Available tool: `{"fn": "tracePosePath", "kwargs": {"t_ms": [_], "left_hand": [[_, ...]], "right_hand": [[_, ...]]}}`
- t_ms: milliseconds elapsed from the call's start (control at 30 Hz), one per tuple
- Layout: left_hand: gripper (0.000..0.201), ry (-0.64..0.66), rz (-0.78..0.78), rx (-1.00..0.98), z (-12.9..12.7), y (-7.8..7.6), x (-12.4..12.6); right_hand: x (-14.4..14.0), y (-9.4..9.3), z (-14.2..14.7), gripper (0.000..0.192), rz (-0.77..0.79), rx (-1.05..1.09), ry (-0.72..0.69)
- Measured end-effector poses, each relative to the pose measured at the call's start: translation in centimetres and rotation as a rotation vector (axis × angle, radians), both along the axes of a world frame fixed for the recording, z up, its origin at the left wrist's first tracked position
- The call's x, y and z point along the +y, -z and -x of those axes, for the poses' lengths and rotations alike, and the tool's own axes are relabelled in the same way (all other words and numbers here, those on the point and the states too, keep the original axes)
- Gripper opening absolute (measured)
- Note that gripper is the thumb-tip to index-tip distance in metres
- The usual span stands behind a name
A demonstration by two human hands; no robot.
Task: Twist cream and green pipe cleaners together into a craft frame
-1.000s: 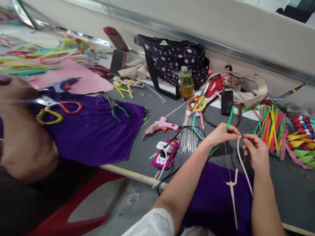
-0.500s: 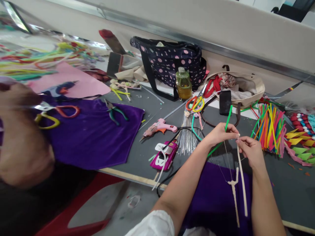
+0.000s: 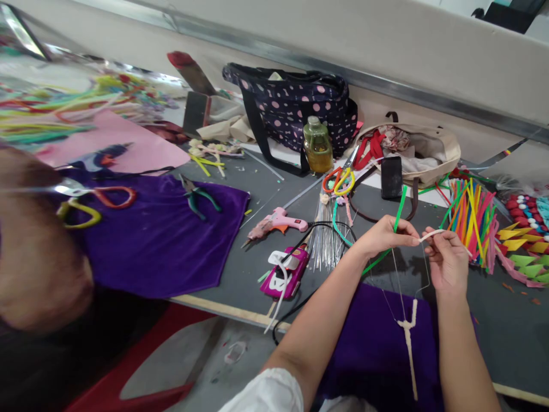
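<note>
left hand point(image 3: 384, 236) and right hand point(image 3: 446, 260) both pinch a cream fuzzy pipe cleaner point(image 3: 431, 234), bent over thin wire, just above the purple cloth point(image 3: 369, 343); 1 wrapped stem point(image 3: 409, 349) hangs below.

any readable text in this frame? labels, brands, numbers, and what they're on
None can be read.
Bottle: any label is too blurred to read.
Phone: dark face, no text shows.
Polka-dot bag: dots only, no lettering.
Pink glue gun: no marking legible.
Magenta and white object on the table: no print legible.
The white pipe cleaner pinched between left hand and right hand carries no text.
</note>
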State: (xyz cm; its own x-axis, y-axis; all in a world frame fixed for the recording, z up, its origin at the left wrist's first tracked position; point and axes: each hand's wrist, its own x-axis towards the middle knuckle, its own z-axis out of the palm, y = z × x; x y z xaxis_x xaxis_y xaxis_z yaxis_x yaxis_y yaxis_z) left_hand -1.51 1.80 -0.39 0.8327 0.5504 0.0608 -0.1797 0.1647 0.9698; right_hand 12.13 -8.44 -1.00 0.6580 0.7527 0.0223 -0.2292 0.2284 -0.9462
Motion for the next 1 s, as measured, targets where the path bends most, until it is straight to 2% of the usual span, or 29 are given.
{"fn": "tracePosePath", "kwargs": {"t_ms": [133,267,400,500,567,633,700,800,900,1000], "left_hand": [[0.031,-0.010,0.016,-0.030,-0.3,0.1,-0.1],[0.031,-0.023,0.000,-0.012,-0.3,0.1,-0.2],[0.030,-0.048,0.005,-0.002,-0.4,0.1,-0.2],[0.026,-0.069,0.021,0.031,-0.5,0.0,-0.2],[0.024,-0.078,0.036,0.068,-0.6,-0.1,-0.3],[0.024,-0.088,0.049,0.091,-0.6,-0.2,-0.3],[0.025,-0.104,0.063,0.090,-0.6,-0.2,-0.2],[0.028,-0.122,0.088,0.064,-0.5,-0.1,0.0],[0.029,-0.124,0.107,0.045,-0.3,0.1,0.3],[0.030,-0.121,0.127,0.020,-0.2,0.3,0.6]], "right_hand": [[0.1,0.8,-0.3,0.022,0.034,0.080,-0.037],[0.1,0.9,-0.4,0.023,0.030,0.046,0.047],[0.0,0.2,-0.1,0.022,0.008,-0.017,0.106],[-0.2,-0.5,0.7,0.016,-0.050,-0.223,0.235],[-0.5,-0.8,1.4,0.014,-0.096,-0.449,0.344],[-0.9,-0.9,1.9,0.010,-0.118,-0.680,0.397],[-1.3,-0.8,2.0,0.005,-0.162,-0.899,0.384],[-1.7,-0.6,1.5,0.019,-0.280,-1.175,0.295],[-1.8,-0.7,0.7,0.033,-0.325,-1.330,0.138],[-1.7,-0.9,0.5,0.036,-0.288,-1.386,0.033]]}}
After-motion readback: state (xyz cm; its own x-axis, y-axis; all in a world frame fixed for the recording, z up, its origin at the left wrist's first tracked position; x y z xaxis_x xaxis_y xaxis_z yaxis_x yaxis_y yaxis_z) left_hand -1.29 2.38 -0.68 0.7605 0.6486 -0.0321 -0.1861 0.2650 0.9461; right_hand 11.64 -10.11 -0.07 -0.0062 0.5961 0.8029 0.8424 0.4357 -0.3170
